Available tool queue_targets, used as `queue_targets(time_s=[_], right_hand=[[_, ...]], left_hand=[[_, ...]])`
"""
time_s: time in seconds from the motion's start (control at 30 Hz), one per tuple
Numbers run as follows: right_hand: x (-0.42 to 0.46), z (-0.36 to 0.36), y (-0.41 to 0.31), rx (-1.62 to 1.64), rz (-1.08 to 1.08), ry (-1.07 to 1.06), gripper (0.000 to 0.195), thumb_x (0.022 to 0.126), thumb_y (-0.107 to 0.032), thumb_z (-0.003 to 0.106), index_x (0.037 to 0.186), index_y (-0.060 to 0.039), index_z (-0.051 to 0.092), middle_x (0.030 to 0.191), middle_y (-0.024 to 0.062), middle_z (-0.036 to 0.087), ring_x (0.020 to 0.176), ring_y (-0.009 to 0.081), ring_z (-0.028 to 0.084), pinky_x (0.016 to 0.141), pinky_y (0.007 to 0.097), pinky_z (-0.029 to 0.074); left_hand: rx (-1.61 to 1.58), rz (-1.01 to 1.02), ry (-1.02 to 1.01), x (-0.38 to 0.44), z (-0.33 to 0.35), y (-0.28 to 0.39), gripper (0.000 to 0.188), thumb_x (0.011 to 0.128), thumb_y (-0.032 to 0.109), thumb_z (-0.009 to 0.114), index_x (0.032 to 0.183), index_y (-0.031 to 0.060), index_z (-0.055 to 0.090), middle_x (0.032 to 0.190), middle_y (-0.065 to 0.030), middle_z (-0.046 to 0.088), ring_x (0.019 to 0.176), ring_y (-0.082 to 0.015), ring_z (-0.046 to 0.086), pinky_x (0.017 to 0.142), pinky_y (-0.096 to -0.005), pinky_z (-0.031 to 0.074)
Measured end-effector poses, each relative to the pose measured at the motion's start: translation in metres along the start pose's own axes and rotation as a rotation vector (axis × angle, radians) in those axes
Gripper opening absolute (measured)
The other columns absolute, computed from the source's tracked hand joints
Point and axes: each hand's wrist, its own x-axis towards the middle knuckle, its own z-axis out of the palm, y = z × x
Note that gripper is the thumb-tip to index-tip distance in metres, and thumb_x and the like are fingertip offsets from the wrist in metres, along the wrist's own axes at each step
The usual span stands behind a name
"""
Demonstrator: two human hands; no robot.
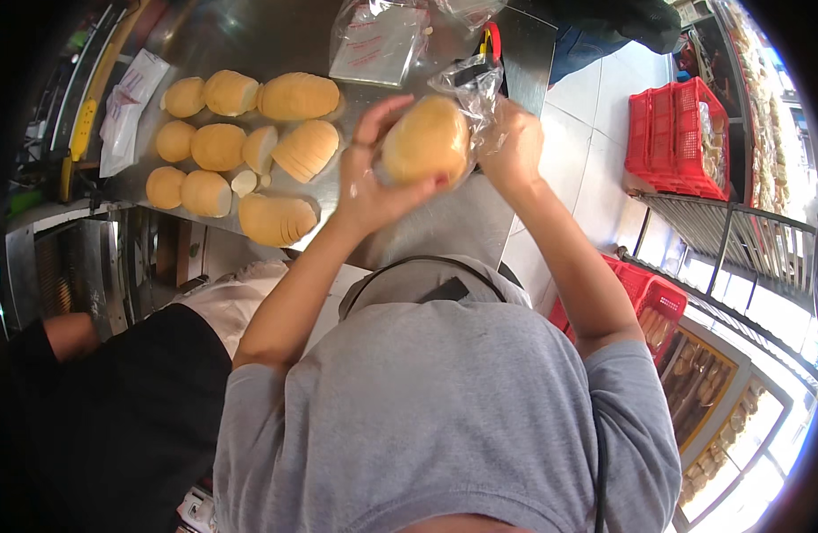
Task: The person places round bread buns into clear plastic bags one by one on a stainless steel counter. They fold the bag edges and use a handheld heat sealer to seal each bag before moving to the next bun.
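Note:
A rounded loaf of bread in a clear plastic bag is cupped in my left hand, thumb along its near side. Beside it, my right hand grips the gathered neck of that bag; its fingertips are partly hidden. Several sliced loaves lie in rows on the stainless steel table to the left, with small round end pieces among them. Beyond my hands, a stack of clear plastic bags lies close to a red and yellow handled object.
A white printed packet rests at the table's left. A person in black stands close on my left; another person's jeans show beyond the table. Red plastic crates holding bagged bread and metal racks stand on the right.

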Motion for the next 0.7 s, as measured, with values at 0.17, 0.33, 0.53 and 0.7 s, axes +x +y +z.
queue_targets(time_s=[0.17,0.33,0.53,0.7], right_hand=[[0.012,0.007,0.041,0.164,0.055,0.083,0.018,0.076,-0.011,0.071,0.092,-0.0062,0.066,0.085,0.011,0.065,0.076,0.0254,0.064,0.068,0.0358,0.05],[0.013,0.005,0.055,1.333,0.564,-0.03,0.015,0.087,-0.02,0.07,0.091,-0.0079,0.063,0.084,0.0006,0.062,0.078,0.0118,0.057,0.072,0.0291,0.046],[-0.039,0.061,0.118,0.613,0.44,0.086,0.023,0.089,-0.028,0.064,0.097,-0.0062,0.062,0.083,0.0136,0.067,0.074,0.0286,0.063,0.066,0.0379,0.048],[-0.037,0.066,0.123,-0.103,0.579,-0.175,0.026,0.09,-0.028,0.062,0.106,-0.0084,0.061,0.081,0.0214,0.067,0.076,0.0386,0.066,0.071,0.0412,0.051]], left_hand=[[-0.196,-0.562,0.13,0.017,0.025,-0.07,0.057,0.079,0.017,0.067,0.131,0.0072,0.047,0.117,-0.0165,0.061,0.104,-0.0255,0.062,0.086,-0.0378,0.051],[0.782,0.306,-0.308,0.075,0.03,-0.029,0.051,0.074,0.029,0.069,0.115,0.0012,0.061,0.123,-0.0166,0.059,0.129,-0.0355,0.045,0.106,-0.0544,0.032],[1.192,-0.074,-0.874,0.081,0.067,-0.017,0.05,0.068,0.043,0.069,0.106,0.0102,0.068,0.114,-0.0108,0.065,0.114,-0.031,0.056,0.1,-0.06,0.034],[1.062,-0.26,-0.907,0.059,0.079,-0.076,0.046,0.065,0.041,0.062,0.103,0.0151,0.07,0.113,-0.0087,0.065,0.111,-0.0259,0.058,0.094,-0.0558,0.041]])
